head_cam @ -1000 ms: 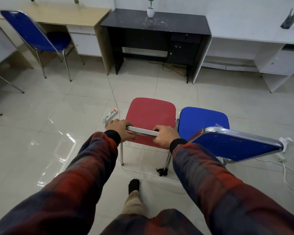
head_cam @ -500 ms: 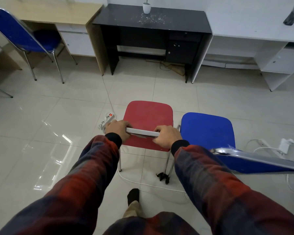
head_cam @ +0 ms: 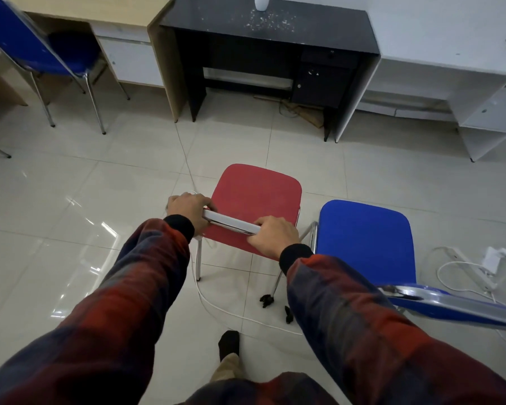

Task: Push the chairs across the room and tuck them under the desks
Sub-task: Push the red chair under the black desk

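Observation:
A red chair [head_cam: 256, 197] stands on the tiled floor in front of me. My left hand [head_cam: 189, 210] and my right hand [head_cam: 273, 236] both grip the chrome top rail of its backrest. A blue chair [head_cam: 365, 241] stands just to its right, its backrest near my right sleeve. Ahead, a black desk [head_cam: 269, 24] stands against the wall with an open knee space. A wooden desk [head_cam: 85, 11] is to its left and a white desk [head_cam: 450, 39] to its right.
Another blue chair [head_cam: 41, 54] sits partly under the wooden desk at the far left. A white cable [head_cam: 216, 305] runs across the floor under the red chair. A power strip and plug [head_cam: 476, 264] lie on the right. My socked foot [head_cam: 229, 343] is below.
The red chair has slid forward with my hands on it, and the black desk is nearer. The blue chair on the right has dropped back beside me.

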### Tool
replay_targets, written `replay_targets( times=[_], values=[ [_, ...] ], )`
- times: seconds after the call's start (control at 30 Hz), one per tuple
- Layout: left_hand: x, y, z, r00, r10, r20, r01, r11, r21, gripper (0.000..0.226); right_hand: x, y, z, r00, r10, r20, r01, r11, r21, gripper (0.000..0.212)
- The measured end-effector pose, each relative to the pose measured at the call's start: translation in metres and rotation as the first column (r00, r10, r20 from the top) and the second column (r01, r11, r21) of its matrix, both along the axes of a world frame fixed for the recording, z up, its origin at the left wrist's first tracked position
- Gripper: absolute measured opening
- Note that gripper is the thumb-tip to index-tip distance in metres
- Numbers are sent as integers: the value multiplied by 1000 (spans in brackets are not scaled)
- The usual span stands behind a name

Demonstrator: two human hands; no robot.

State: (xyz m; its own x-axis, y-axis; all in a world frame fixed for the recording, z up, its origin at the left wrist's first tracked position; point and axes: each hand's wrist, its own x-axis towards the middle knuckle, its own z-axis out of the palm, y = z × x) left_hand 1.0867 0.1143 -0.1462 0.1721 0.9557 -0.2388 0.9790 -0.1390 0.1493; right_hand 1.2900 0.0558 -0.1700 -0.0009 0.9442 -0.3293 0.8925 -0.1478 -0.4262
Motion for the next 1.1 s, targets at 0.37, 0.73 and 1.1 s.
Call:
replay_targets(
  times=[0.37,0.73,1.1],
  values=[
    [-10,34,-1,995,-96,6,96,995,-9,27,-5,26,6,1000,-23,15,23,1000,5,40],
    [-21,26,7,967,-78,243,116,982,-149,62,-5,8,3,995,-80,-61,82,996,24,68],
    [-20,51,3,933,64,354,42,958,-284,68,-8,11,-1,995,-97,-31,100,988,113,87]
  ],
)
